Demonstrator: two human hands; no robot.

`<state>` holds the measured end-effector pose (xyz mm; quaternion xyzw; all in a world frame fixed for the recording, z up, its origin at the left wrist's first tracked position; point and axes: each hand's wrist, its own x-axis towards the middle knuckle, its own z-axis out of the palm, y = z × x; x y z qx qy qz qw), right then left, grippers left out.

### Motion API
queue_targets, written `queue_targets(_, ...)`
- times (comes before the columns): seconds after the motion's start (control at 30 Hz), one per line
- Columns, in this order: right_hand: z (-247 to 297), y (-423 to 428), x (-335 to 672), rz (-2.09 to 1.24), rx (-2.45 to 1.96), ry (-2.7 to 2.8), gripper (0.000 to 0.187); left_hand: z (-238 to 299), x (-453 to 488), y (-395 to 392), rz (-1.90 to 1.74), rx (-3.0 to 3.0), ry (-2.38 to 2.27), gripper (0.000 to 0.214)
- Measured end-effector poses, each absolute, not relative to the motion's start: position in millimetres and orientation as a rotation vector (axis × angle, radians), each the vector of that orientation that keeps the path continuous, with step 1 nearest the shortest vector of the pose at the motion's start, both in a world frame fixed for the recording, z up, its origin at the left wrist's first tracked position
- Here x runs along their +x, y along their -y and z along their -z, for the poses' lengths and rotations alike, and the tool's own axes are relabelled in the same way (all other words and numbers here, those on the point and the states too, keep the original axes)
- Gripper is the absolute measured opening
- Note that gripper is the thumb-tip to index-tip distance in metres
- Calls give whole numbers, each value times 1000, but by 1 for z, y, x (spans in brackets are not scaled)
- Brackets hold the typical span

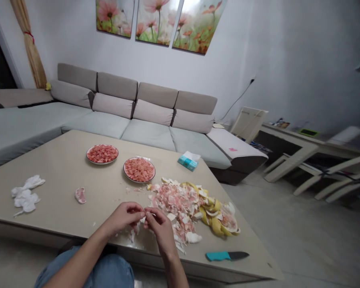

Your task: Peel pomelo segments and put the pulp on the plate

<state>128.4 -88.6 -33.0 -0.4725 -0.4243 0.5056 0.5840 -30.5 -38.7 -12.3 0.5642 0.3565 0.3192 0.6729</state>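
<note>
1. Far left on the beige surface (63, 168), a cluster of crumpled white tissues (26, 194) lies well apart from everything else.
2. A single peeled pomelo segment (81, 195), pink with white membrane, rests alone between the tissues and the hands.
3. Farther back, the left plate (102, 154) is heaped with pink pomelo flesh; the right plate (139, 169), just beside it and nearer the peel heap, is equally full.
4. At the near edge, the left hand (124, 217) is curled nearly closed, fingertips pinched on a small pale piece of pomelo (146, 215) held between both hands.
5. The right hand (159, 227) meets it fingertip to fingertip, fingers likewise bent tight around the same piece. The piece is almost wholly covered by the fingers; whether it is flesh or membrane cannot be told.
6. Just right of the hands spreads a heap of pink-white membrane scraps (177, 204), small bits trailing down to the surface's near edge.
7. Yellow pomelo rind (211, 210) curls against the heap's right side, touching it.
8. Behind the heap, a teal tissue pack (188, 162) sits near the far edge.
9. Near the front right corner lies a knife (227, 255) with a teal handle and dark blade.
10. Both forearms and a denim-clad knee are cut off by the bottom of the frame.
</note>
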Motion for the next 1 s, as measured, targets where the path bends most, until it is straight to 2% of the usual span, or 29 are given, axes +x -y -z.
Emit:
queue_targets(0.43,31,86,135,-1387,-980,935,32,5,-28,40,-651,1218,-801,39)
queue_targets(1.0,25,81,132,-1287,-1091,975,26,8,-30,36,-698,1253,-875,43)
